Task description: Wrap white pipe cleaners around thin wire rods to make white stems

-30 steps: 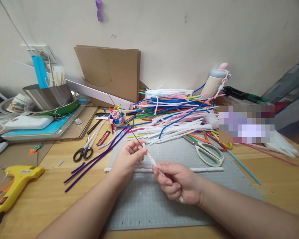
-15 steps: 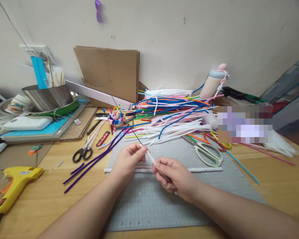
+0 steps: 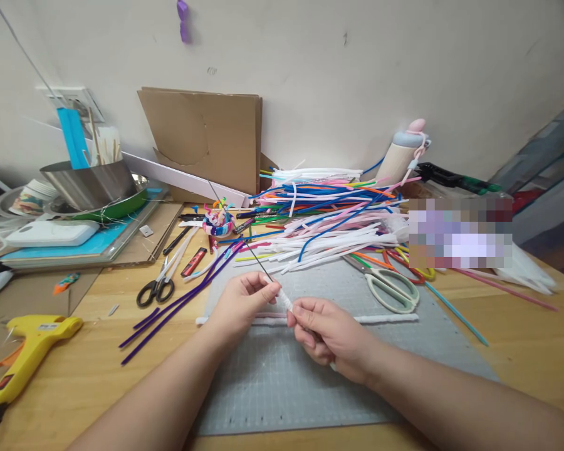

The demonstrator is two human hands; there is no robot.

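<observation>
Relative to the earlier frames, the right hand [image 3: 326, 332] had closed its lower fingers and shifted slightly toward the left hand [image 3: 244, 304]. Less of the white fuzzy wrap [image 3: 286, 301] showed between the hands, and its upper tip, visible earlier, had become covered by the left fingers.

Left hand state: thumb and fingers pinched together at the upper end of the wrap, where the thin dark rod [image 3: 259, 261] emerged. Right hand state: thumb and index finger closed on the wrap, remaining fingers curled beneath; whether these also gripped it could not be determined.

Position of the held part: above the gray cutting mat [image 3: 263, 388], between both hands, with the rod slanting up toward the far left. One white stem [image 3: 390, 319] lay across the mat, passing behind the hands in the view. Scissors with pale green handles [image 3: 392, 291] rested at the mat's right side. Beyond them, a pile of colored stems [image 3: 333, 241] extended toward the wall.

Left of the mat, black-handled scissors [image 3: 155, 291] and purple stems [image 3: 169, 326] lay on the wooden table [image 3: 136, 391]. A yellow glue gun [image 3: 32, 351] was located farther left.
</observation>
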